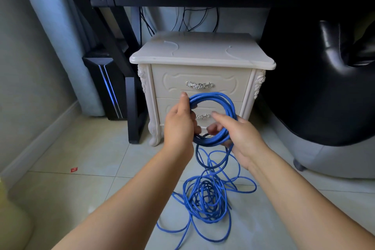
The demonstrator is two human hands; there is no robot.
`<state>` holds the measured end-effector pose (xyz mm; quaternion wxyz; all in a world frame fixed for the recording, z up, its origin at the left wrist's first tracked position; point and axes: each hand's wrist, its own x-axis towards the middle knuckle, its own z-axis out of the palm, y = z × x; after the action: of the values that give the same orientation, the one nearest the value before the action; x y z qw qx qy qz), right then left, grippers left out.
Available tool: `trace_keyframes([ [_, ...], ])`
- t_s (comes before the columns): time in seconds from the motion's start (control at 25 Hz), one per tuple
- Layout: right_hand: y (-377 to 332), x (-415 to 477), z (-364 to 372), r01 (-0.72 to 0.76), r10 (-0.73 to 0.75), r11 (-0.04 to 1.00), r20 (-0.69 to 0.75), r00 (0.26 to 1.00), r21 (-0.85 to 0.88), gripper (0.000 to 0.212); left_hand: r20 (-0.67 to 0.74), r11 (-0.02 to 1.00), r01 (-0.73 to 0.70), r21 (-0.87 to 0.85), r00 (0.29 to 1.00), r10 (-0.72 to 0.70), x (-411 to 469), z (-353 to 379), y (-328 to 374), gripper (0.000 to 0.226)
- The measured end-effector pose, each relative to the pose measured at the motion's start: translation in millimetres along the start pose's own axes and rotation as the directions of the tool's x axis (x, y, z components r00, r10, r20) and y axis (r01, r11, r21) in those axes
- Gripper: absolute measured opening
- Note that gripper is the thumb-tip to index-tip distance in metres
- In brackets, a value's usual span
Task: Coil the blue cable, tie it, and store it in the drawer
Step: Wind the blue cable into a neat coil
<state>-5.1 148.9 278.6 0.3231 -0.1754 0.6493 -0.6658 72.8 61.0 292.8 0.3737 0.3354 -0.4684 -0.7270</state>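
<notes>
Mid-frame, our left hand [178,126] clamps the blue cable [213,96] coil so loops sit stacked; our right hand [243,138] curls round its lower edge to guide slack

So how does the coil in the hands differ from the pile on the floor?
The held coil is neat, stacked loops; the floor pile is a loose tangle. The held coil is up in the left hand and right hand, before the nightstand; the floor pile lies on the tiles. Both are one blue cable.
</notes>
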Motion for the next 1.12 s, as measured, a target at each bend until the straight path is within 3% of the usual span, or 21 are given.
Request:
trace_keyframes([
  [0.12, -4.0, -1.8, -4.3, 0.007, -0.006, 0.983, -0.011, 1.0, 0.183, 0.021, 0.174, 0.995, 0.008, 0.096, 0.984, -0.025, -0.7, -4.6, -0.7, 0.04],
  [0.24, -9.8, -0.1, -9.5, 0.007, 0.001, 0.965, -0.032, 0.999, 0.263, 0.027, 0.219, 0.966, 0.005, 0.26, 0.974, -0.064, 4.8, -13.1, 1.9, 0.045],
  [0.36, -14.7, 2.0, -16.1, -0.01, 0.015, 0.916, -0.008, 1.0, 0.401, 0.035, 0.247, 0.916, 0.223, 0.334, 0.917, -0.313, 9.5, -23.8, -9.4, 0.047],
  [0.44, -12.8, 3.0, -18.9, -0.014, 0.016, 0.918, -0.002, 1.0, 0.396, 0.034, 0.32, 0.851, 0.368, 0.375, 0.81, -0.491, 7.4, -26.6, -18.2, 0.04],
  [0.52, -10.9, 2.9, -19.1, -0.027, 0.024, 0.929, 0.013, 1.0, 0.369, 0.033, 0.391, 0.838, 0.493, 0.236, 0.741, -0.546, 5.1, -24.9, -18.4, 0.028],
  [0.64, -12.4, 1.6, -21.7, -0.085, 0.087, 0.936, 0.009, 0.996, 0.343, 0.034, 0.435, 0.765, 0.625, -0.155, 0.738, -0.515, 9.4, -25.3, -13.6, 0.026],
  [0.72, -11.8, 0.8, -23.7, -0.145, 0.158, 0.932, -0.014, 0.987, 0.331, 0.034, 0.448, 0.744, 0.611, -0.269, 0.763, -0.465, 12.3, -27.1, -11.9, 0.036],
  [0.88, -3.6, 1.3, -22.2, -0.153, 0.168, 0.971, -0.073, 0.983, 0.183, 0.024, 0.477, 0.884, 0.467, -0.028, 0.783, -0.399, 2.2, -20.5, -3.7, 0.061],
  [1.0, 1.4, 0.2, -18.9, -0.159, 0.164, 0.986, -0.122, 0.979, 0.053, 0.02, 0.484, 0.945, 0.277, 0.172, 0.812, -0.326, -4.4, -15.7, 0.1, 0.051],
  [1.12, 7.7, -1.1, -14.7, -0.181, 0.181, 0.983, -0.143, 0.973, 0.016, 0.021, 0.451, 0.95, 0.202, 0.237, 0.844, -0.291, -3.1, -17.6, -7.2, 0.027],
])
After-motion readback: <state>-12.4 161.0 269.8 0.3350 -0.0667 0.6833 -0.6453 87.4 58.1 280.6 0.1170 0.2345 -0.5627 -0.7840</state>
